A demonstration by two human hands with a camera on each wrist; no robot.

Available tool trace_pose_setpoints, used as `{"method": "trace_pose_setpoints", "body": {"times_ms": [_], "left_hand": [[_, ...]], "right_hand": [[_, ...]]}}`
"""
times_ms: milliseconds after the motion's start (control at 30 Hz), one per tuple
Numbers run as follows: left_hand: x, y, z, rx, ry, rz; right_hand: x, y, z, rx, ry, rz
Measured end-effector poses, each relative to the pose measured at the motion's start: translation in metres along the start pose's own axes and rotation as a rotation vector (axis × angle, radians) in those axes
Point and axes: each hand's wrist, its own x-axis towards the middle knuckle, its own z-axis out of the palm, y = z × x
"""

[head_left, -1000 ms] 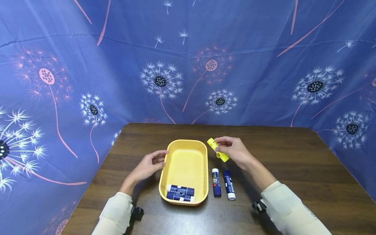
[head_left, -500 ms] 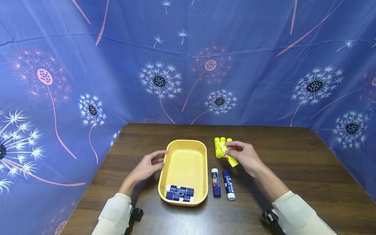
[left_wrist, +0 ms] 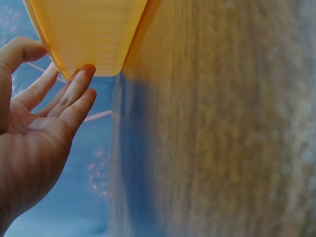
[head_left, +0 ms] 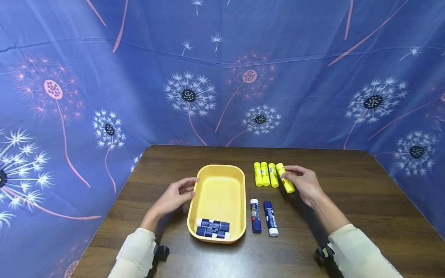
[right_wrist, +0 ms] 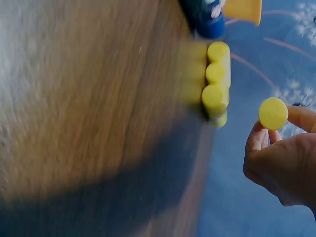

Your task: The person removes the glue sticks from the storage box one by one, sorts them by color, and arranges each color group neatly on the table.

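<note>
My right hand pinches a yellow glue stick between thumb and fingers, just right of a row of three yellow glue sticks. The held stick is tilted. In the right wrist view its round end faces the camera, apart from the row. On the left, my left hand touches the side of a yellow plastic tray, its fingers fairly straight. From the left wrist, the fingertips show against the tray's outer wall. Two blue glue sticks lie in the tray's near end.
Right of the tray, a blue glue stick with a white cap and another blue glue stick lie on the brown wooden table. A blue cloth with dandelion prints hangs behind the table.
My right hand has moved right with the yellow glue stick, from beside the tray to past the yellow row, uncovering those three sticks. The left hand and tray stay put.
</note>
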Motion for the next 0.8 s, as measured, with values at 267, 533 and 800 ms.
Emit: {"method": "trace_pose_setpoints", "body": {"times_ms": [267, 533, 800], "left_hand": [[0.001, -0.001, -0.001, 0.001, -0.001, -0.012], [0.001, -0.001, -0.001, -0.008, -0.007, -0.005], [0.001, -0.001, -0.001, 0.004, -0.004, -0.008]], "right_hand": [[0.019, 0.012, -0.014, 0.018, 0.061, 0.030], [0.032, 0.021, -0.015, 0.049, 0.116, 0.046], [0.045, 0.030, -0.012, 0.011, 0.160, 0.076]]}}
